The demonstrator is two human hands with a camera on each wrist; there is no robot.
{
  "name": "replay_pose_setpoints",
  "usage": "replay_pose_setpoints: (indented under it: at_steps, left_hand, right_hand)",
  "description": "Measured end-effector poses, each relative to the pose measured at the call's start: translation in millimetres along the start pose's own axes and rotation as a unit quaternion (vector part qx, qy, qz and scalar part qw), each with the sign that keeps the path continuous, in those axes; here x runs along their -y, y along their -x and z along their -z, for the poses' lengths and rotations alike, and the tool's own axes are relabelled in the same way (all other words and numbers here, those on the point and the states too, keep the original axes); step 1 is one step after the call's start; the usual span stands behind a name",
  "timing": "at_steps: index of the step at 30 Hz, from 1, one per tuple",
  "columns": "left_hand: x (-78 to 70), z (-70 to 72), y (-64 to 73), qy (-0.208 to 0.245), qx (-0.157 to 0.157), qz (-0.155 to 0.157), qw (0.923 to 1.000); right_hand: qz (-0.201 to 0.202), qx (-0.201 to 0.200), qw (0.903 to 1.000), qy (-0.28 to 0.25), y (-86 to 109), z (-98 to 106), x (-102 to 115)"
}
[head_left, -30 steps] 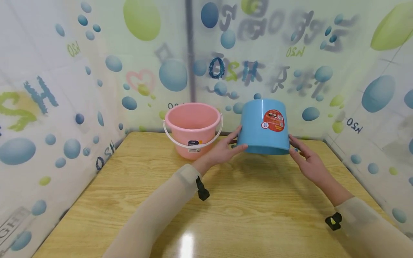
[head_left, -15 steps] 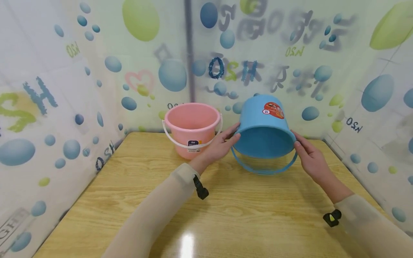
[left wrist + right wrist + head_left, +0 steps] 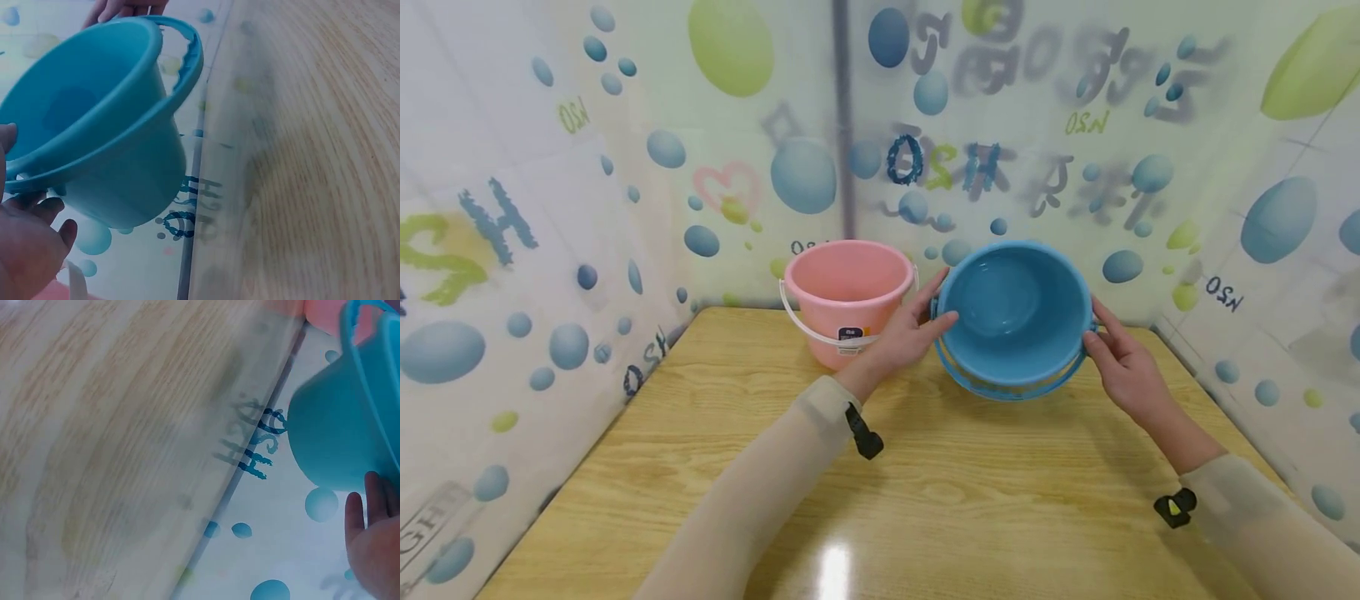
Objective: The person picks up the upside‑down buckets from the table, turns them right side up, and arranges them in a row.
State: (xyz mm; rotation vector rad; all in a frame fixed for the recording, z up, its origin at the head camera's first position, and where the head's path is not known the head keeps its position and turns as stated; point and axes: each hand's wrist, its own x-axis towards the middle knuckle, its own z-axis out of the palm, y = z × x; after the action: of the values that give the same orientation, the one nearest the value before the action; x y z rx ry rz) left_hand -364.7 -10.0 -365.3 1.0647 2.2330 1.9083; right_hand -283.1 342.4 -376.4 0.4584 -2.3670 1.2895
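Note:
Both hands hold a blue bucket (image 3: 1011, 312), its mouth tilted toward me so that the inside shows. My left hand (image 3: 910, 333) grips the left side of its rim, thumb at the front edge and fingers behind. On the opposite side my right hand (image 3: 1126, 367) grips the rim the same way. The blue handle (image 3: 190, 69) hangs below the rim. In the left wrist view, the bucket appears raised off the table. A pink bucket (image 3: 827, 312) with a white handle (image 3: 808, 327) stands upright just left of it, partly hidden by my left hand.
The wood-grain table (image 3: 925, 500) runs back to a patterned curtain (image 3: 805, 83) with blue and green spots. More of this curtain closes off the left and right sides. A black strap (image 3: 865, 433) sits on the left cuff, another black strap (image 3: 1176, 507) on the right.
The blue bucket has turned from mouth-down to mouth toward me, and its handle has come into view. Both hands have stayed on its rim. The pink bucket has not moved.

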Motion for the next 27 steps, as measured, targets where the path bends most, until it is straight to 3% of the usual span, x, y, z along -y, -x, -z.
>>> replay_pose_setpoints:
  at_steps: [6, 10, 16, 22, 27]
  left_hand:
    - [-6.3, 3.2, 0.9, -0.034, -0.006, 0.010, 0.9993]
    - [-7.2, 5.9, 1.7, -0.037, 0.013, 0.011, 0.9992]
    - [-4.4, 9.3, 1.0, -0.027, 0.042, -0.013, 0.9987]
    - [-2.7, 8.4, -0.9, -0.040, 0.045, -0.030, 0.9977]
    - [-1.5, 7.3, -2.8, -0.011, 0.045, -0.020, 0.9987]
  right_hand:
    - [-0.008, 0.012, 0.9999, 0.001, -2.1, 3.4, 4.6]
    - [-0.019, 0.023, 0.9994, -0.016, -2.8, 6.6, 8.2]
    - [-0.012, 0.057, 0.9961, -0.066, -4.5, 10.2, 9.3]
    - [-0.009, 0.042, 0.9987, -0.026, -5.7, 13.9, 7.8]
    - [-0.026, 0.026, 0.9991, 0.022, -8.5, 13.8, 9.0]
